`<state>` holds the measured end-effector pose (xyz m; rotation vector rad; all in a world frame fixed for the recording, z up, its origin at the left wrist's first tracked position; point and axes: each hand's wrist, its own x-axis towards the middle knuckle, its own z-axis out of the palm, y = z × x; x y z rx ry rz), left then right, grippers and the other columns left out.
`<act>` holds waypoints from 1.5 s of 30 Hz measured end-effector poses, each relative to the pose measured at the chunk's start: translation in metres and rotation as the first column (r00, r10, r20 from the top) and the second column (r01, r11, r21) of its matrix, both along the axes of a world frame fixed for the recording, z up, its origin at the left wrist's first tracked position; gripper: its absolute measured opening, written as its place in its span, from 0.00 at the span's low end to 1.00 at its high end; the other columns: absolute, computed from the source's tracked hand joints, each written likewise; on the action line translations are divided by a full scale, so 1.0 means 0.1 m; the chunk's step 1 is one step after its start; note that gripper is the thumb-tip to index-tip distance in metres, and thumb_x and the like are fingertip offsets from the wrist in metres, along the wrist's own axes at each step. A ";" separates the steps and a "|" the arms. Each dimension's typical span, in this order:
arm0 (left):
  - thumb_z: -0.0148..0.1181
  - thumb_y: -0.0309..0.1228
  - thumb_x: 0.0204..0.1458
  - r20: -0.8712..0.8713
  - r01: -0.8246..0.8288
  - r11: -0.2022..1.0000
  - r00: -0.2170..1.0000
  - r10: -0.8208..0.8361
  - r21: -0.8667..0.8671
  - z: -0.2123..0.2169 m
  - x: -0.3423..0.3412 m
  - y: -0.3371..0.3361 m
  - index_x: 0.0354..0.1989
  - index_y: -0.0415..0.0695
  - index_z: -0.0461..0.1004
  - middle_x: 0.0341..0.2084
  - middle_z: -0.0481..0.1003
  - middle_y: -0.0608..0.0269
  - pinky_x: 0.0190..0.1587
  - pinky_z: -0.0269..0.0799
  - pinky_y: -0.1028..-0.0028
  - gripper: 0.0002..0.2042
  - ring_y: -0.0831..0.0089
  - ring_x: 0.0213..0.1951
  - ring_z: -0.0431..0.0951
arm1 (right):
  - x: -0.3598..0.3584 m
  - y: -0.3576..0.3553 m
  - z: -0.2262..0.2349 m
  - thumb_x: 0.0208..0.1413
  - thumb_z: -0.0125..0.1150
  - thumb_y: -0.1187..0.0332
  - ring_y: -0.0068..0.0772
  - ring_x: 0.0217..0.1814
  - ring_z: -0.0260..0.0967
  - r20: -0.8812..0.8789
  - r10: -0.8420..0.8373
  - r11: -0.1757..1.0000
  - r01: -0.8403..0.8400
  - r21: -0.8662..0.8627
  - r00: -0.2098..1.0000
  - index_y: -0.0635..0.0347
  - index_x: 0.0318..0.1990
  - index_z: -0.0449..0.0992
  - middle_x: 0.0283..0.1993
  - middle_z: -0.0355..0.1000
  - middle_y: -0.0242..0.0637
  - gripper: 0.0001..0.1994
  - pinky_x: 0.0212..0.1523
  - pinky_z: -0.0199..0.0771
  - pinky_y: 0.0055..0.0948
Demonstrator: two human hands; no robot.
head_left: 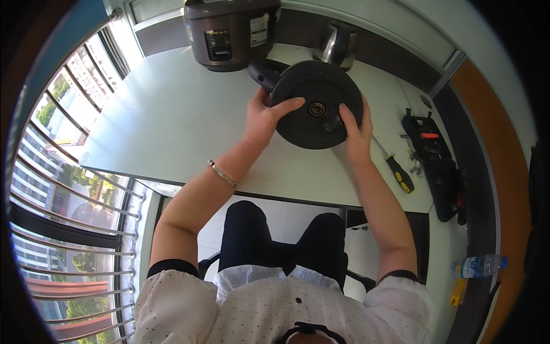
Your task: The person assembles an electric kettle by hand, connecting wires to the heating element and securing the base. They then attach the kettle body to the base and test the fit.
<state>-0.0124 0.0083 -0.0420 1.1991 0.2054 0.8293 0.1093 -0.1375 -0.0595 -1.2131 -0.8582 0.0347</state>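
In front of me I hold an electric kettle (303,135) with its round black underside turned up toward me. A brass-coloured ring connector (317,109) sits in the middle of that underside, and a black handle (262,74) sticks out at the upper left. My left hand (267,117) is closed on the left rim beside the handle, its thumb lying on the flat face. On the right rim my right hand (356,127) is closed too, thumb pressed near the connector. The kettle's body and most of my fingers are hidden behind the base.
A dark rice cooker (234,37) stands at the back of the white table (172,123), with a shiny steel vessel (337,46) to its right. A yellow-black screwdriver (399,173), small metal pieces and a black tool holder (429,149) lie right. Farther near right is a water bottle (478,266).
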 end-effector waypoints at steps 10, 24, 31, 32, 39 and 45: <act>0.68 0.34 0.43 0.028 0.055 0.990 0.998 -0.059 0.129 -0.09 0.02 0.10 0.50 0.34 0.67 0.41 0.74 0.58 0.52 0.65 0.73 0.27 0.71 0.47 0.71 | -0.02 -0.02 0.05 0.58 0.58 0.63 0.31 0.59 0.62 -0.018 -0.008 1.000 0.008 0.009 1.000 0.69 0.61 0.60 0.57 0.65 0.42 0.28 0.61 0.59 0.27; 0.69 0.37 0.43 -0.022 0.019 0.975 1.000 -0.015 0.220 -0.12 0.06 0.18 0.46 0.33 0.71 0.39 0.75 0.57 0.49 0.67 0.73 0.25 0.71 0.44 0.73 | 0.00 -0.02 0.08 0.58 0.58 0.62 0.30 0.58 0.62 -0.037 -0.020 1.000 0.020 -0.010 0.999 0.69 0.60 0.61 0.56 0.65 0.43 0.27 0.60 0.59 0.27; 0.69 0.36 0.42 -0.018 0.010 0.980 1.000 -0.007 0.200 -0.08 0.02 0.14 0.47 0.32 0.71 0.41 0.75 0.54 0.47 0.70 0.73 0.26 0.70 0.43 0.75 | 0.00 -0.02 0.08 0.57 0.58 0.62 0.30 0.57 0.63 -0.035 -0.012 1.000 0.012 0.001 0.999 0.70 0.59 0.62 0.55 0.66 0.42 0.27 0.60 0.59 0.27; 0.69 0.35 0.42 -0.019 0.002 0.981 1.000 0.002 0.195 -0.06 0.02 0.12 0.47 0.31 0.71 0.41 0.75 0.54 0.47 0.70 0.73 0.26 0.70 0.43 0.75 | 0.01 -0.03 0.08 0.57 0.59 0.62 0.31 0.57 0.63 -0.037 -0.014 1.000 0.014 0.003 0.999 0.70 0.59 0.62 0.55 0.66 0.42 0.27 0.60 0.59 0.27; 0.70 0.33 0.42 -0.017 -0.007 0.992 1.000 0.010 0.130 -0.01 -0.02 0.04 0.50 0.31 0.68 0.41 0.74 0.53 0.48 0.72 0.72 0.28 0.68 0.44 0.75 | 0.00 -0.02 0.08 0.56 0.60 0.63 0.31 0.57 0.64 -0.072 -0.041 0.999 0.041 0.003 0.997 0.71 0.60 0.62 0.55 0.67 0.44 0.28 0.60 0.60 0.27; 0.71 0.31 0.41 0.022 0.056 0.991 0.998 -0.059 0.124 -0.04 0.02 0.06 0.54 0.32 0.65 0.45 0.72 0.53 0.49 0.72 0.71 0.31 0.66 0.48 0.74 | 0.03 -0.02 0.04 0.56 0.61 0.62 0.32 0.57 0.64 -0.057 -0.040 0.999 0.040 0.006 0.998 0.71 0.59 0.62 0.55 0.67 0.44 0.28 0.59 0.61 0.28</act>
